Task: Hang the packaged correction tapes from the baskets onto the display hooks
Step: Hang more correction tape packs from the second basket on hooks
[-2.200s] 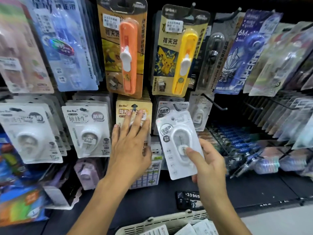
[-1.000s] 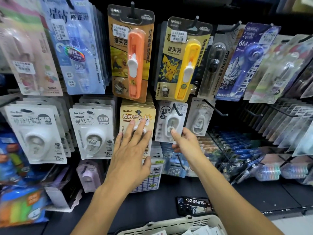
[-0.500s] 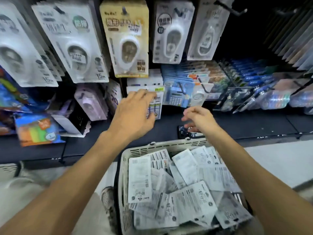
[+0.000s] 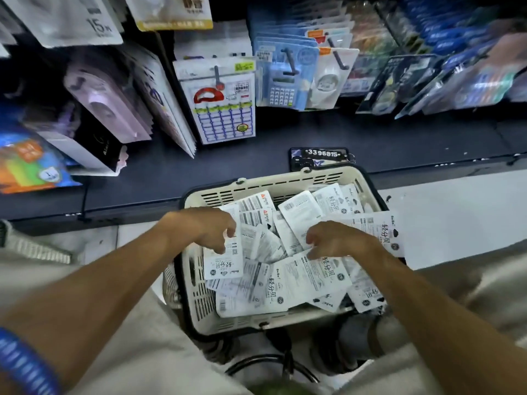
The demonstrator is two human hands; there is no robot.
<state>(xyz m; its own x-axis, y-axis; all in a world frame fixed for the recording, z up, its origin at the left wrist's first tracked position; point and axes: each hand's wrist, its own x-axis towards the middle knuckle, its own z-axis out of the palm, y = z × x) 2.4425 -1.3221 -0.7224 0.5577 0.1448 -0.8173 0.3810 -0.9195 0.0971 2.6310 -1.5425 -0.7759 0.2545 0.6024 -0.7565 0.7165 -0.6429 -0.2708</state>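
Left hand (image 4: 212, 228): over the left half of a cream slotted plastic shopping basket (image 4: 256, 191), fingers curled down, pinching the top edge of a white card-backed correction tape pack (image 4: 225, 262) that lies back side up just below the fingertips.

Pile of white packaged correction tapes (image 4: 273, 283): loose in the basket between and beneath both hands, lying flat and overlapping, some printed face up, some barcode side up.

Right hand (image 4: 333, 239): over the right half of the basket, fingers bent downward with tips touching the pile; whether they grip a pack cannot be told.

Beyond the hands: black phone with a numbered tag (image 4: 320, 158) on the dark shelf ledge (image 4: 413, 143), just past the basket's far rim. Above it, a blue calculator pack (image 4: 281, 91) hanging on a display hook (image 4: 288, 59).
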